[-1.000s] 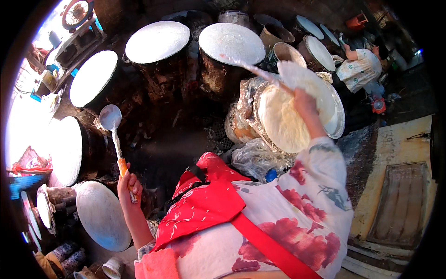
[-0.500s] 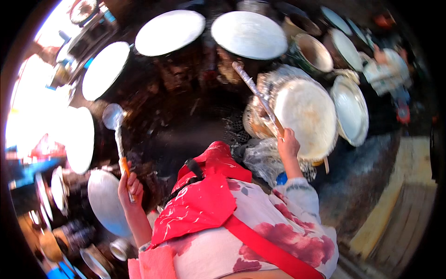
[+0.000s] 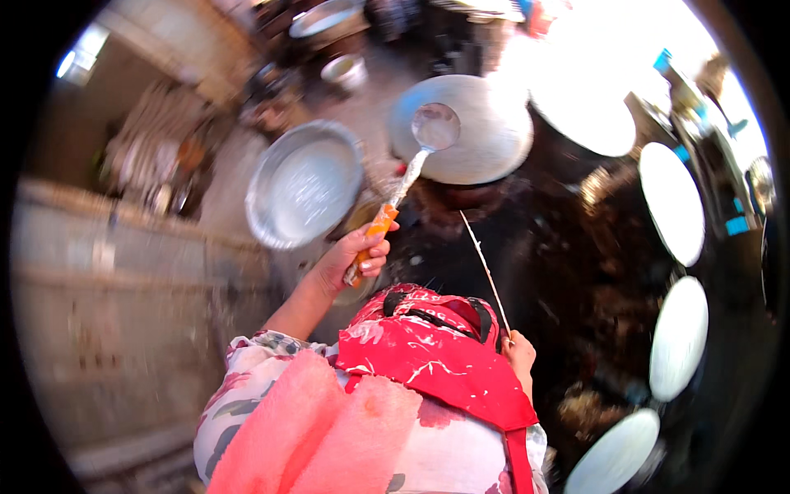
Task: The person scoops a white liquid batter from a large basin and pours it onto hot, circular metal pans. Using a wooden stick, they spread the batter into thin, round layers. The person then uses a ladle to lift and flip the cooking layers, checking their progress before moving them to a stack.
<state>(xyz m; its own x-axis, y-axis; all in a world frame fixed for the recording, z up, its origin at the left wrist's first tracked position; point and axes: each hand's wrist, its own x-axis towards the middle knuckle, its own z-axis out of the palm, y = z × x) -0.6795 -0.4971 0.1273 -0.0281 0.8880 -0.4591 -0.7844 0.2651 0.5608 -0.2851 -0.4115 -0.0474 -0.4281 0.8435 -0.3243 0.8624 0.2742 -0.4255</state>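
My left hand [image 3: 354,257] is closed around the orange grip of a ladle [image 3: 403,183]. White residue coats its shaft, and its round bowl, pale inside, hangs over a large round griddle [image 3: 473,152] with a pale grey top. Left of the ladle stands a wide metal basin [image 3: 304,189] holding white liquid. At the lower right of centre my right hand [image 3: 519,356] grips a thin stick [image 3: 487,272] smeared with white, its far tip pointing toward the griddle's near edge. The stick touches nothing that I can make out.
More round white griddles [image 3: 679,337] curve down the right side. A small white bucket [image 3: 345,72] and another basin [image 3: 327,18] stand at the back. A low wall [image 3: 140,272] runs along the left, with stacked things [image 3: 152,140] behind it. Glare washes out the upper right.
My view has swung left, so the griddles now lie to the right and the basin of white liquid is in sight. Both hands keep hold of the ladle and the stick.
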